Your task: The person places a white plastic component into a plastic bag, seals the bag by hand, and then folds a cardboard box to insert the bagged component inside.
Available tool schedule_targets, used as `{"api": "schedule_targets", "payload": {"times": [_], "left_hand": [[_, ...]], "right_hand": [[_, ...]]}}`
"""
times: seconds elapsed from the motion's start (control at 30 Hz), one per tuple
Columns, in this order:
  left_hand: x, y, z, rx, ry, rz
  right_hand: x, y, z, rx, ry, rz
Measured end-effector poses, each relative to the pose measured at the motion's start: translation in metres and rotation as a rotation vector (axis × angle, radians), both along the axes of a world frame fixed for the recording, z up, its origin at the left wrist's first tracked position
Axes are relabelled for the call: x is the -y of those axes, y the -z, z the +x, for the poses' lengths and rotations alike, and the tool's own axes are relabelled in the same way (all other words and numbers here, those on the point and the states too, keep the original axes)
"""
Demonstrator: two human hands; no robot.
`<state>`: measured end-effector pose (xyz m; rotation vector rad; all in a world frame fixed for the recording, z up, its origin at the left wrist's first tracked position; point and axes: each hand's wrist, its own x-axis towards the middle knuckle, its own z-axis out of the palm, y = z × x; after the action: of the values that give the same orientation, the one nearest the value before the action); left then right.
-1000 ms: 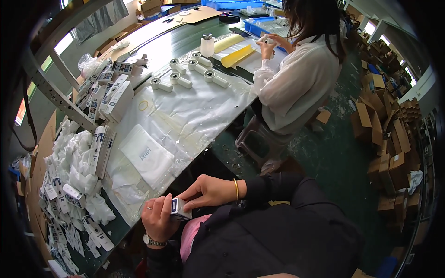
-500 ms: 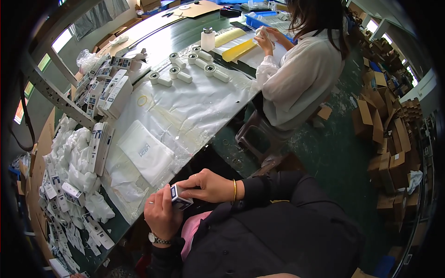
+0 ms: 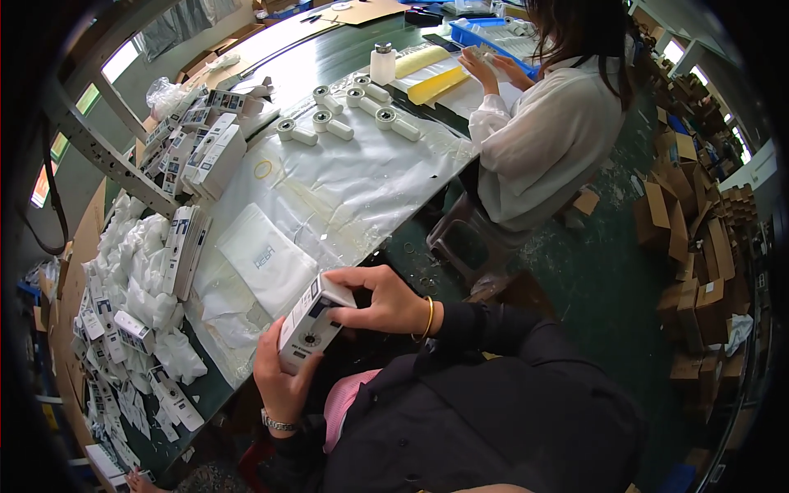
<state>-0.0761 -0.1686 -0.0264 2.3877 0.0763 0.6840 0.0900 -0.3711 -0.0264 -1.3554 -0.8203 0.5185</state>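
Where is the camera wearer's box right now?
In the head view, below and left of centre, the box is between the left hand, at its lower end, and the right hand, at its upper end, just below the white bag.

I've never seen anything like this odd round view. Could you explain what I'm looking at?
There is no machine here, just a person working with bare hands. The view comes from a wide fisheye camera worn on that person's head, looking down, so straight edges look bent.

The left hand and right hand hold a printed white box between them, one near each end.

Beyond is a green table, partly covered by a pale plastic sheet. On it lie a flat white bag and six round-headed white parts with handles. To the left are printed cartons and crumpled white wrapping.

At upper right, another person in a white shirt is also handling something.
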Motion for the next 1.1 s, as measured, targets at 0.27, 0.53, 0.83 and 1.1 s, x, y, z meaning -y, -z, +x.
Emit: {"api": "schedule_targets", "payload": {"times": [0.27, 0.53, 0.83, 1.1], "left_hand": [[-0.023, 0.02, -0.044, -0.211, -0.166, -0.913], [-0.049, 0.01, -0.051, 0.386, -0.453, -0.821], [-0.134, 0.016, -0.074, 0.575, -0.75, -0.662], [-0.264, -0.011, -0.087, 0.549, -0.977, -0.229]], "right_hand": [[-0.007, 0.018, 0.001, -0.1, -0.037, -0.005], [-0.002, 0.024, 0.001, -0.207, 0.067, -0.047], [-0.007, 0.027, -0.004, -0.131, -0.056, -0.12], [-0.005, 0.04, -0.009, -0.125, -0.093, -0.119]]}}
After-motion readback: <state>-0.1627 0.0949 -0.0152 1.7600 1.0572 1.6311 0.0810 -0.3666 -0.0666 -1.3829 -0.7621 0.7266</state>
